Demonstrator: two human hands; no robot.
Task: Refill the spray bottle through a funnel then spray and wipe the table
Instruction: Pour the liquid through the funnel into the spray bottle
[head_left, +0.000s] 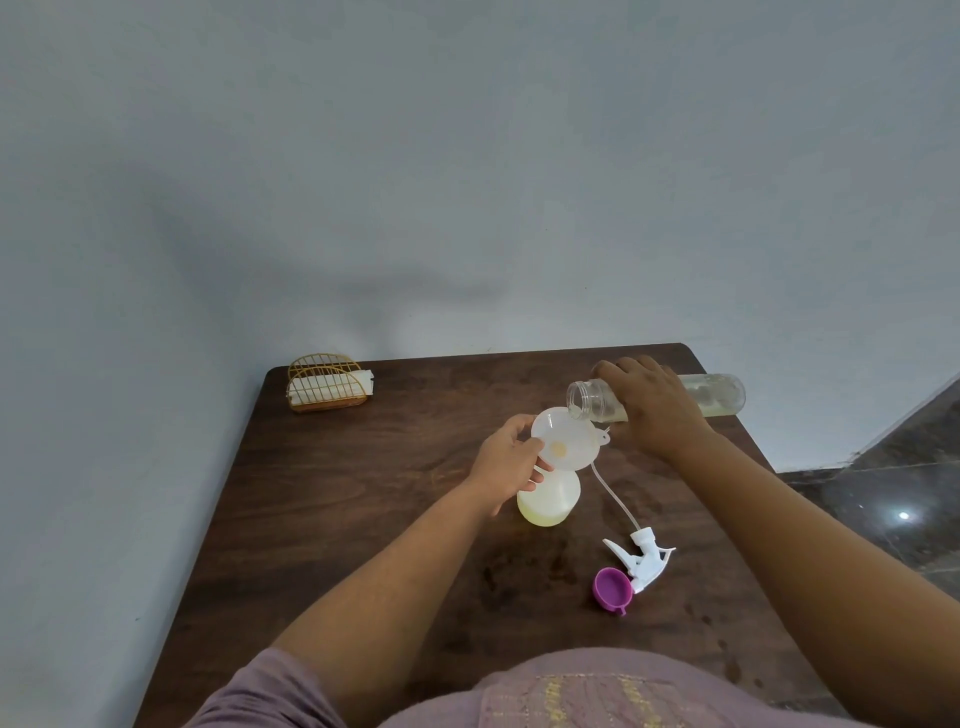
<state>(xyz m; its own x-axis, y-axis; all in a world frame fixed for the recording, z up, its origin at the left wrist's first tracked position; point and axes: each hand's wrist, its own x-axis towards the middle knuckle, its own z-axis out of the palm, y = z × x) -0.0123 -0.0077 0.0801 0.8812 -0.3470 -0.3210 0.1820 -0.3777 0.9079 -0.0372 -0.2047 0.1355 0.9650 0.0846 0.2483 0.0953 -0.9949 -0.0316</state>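
Observation:
A translucent spray bottle (549, 501) stands on the dark wooden table (395, 519) with pale yellow liquid in its base. A white funnel (563, 439) sits in its neck. My left hand (506, 462) pinches the funnel's rim on the left side. My right hand (652, 405) grips a clear refill bottle (717, 395), tipped almost level, its open mouth over the funnel's far edge. Pale liquid lies along the refill bottle's lower side. The white spray trigger head (644, 558) with its dip tube lies on the table to the right.
A purple cap (613, 587) lies next to the trigger head, near the table's front right. A gold wire holder with white napkins (326, 383) stands at the far left corner. A wall runs behind the table; dark tiled floor shows at the right.

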